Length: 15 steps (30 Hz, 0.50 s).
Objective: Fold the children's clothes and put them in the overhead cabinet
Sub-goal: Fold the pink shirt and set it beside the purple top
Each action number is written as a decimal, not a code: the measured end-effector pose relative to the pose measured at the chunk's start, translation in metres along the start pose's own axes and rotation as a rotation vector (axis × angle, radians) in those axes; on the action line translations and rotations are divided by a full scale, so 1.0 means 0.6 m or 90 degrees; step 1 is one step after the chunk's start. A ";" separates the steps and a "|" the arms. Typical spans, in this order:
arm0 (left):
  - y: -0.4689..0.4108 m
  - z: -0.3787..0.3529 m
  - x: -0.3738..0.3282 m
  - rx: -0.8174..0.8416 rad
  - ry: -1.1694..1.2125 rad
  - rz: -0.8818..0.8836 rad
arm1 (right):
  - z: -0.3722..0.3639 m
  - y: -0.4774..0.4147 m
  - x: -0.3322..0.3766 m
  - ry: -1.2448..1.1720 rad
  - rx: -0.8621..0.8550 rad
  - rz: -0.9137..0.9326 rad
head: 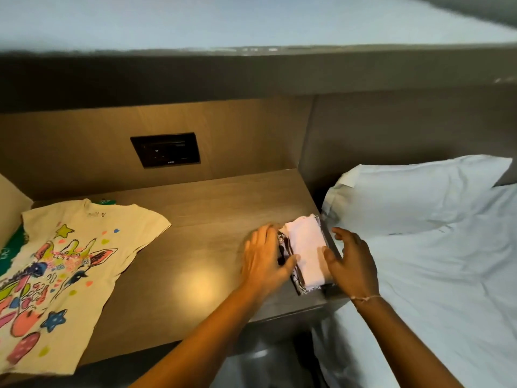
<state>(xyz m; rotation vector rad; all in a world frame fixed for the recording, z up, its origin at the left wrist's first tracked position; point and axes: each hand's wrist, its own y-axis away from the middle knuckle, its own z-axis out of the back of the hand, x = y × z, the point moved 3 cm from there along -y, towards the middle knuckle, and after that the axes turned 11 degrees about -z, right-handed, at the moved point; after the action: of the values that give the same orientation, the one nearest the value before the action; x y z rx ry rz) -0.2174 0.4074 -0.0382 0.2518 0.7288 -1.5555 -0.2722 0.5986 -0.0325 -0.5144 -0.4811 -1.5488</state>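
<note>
My left hand [264,257] flat on tabletop [195,219], thumb touching small folded pile [305,254]. My right hand [349,264] on pile's other side, fingers spread, thumb on white cloth. Hands apart, pile between them, not squeezed. Pile sits at tabletop's right edge, just beside bed [433,275] and pillow [414,191]. Giraffe shirt [61,270] lies flat, far left, green cloth [11,247] under it. Dark wall socket [165,149] behind
</note>
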 end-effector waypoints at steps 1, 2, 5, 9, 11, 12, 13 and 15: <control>0.005 0.000 0.000 0.004 -0.019 -0.070 | 0.003 -0.005 0.000 0.013 0.002 0.081; 0.006 -0.006 0.002 0.038 -0.041 -0.127 | 0.003 -0.012 0.001 0.047 0.032 0.164; -0.008 -0.036 0.005 0.214 -0.118 -0.172 | -0.016 -0.031 0.002 0.233 0.181 0.312; -0.014 -0.062 0.027 0.311 -0.159 -0.154 | -0.044 -0.029 -0.027 0.293 0.264 0.250; -0.011 -0.067 0.033 0.312 -0.171 -0.150 | -0.048 -0.025 -0.029 0.287 0.265 0.242; -0.011 -0.066 0.033 0.313 -0.172 -0.150 | -0.048 -0.025 -0.027 0.286 0.267 0.235; -0.012 -0.064 0.031 0.313 -0.171 -0.152 | -0.046 -0.026 -0.025 0.290 0.271 0.227; -0.008 -0.052 0.027 0.288 -0.145 -0.151 | -0.042 -0.026 -0.018 0.303 0.274 0.215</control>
<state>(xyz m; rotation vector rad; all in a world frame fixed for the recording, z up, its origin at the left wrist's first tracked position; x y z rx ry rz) -0.2327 0.4121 -0.0697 0.3220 0.2266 -1.9306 -0.2884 0.5931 -0.0590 0.1075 -0.3222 -1.1451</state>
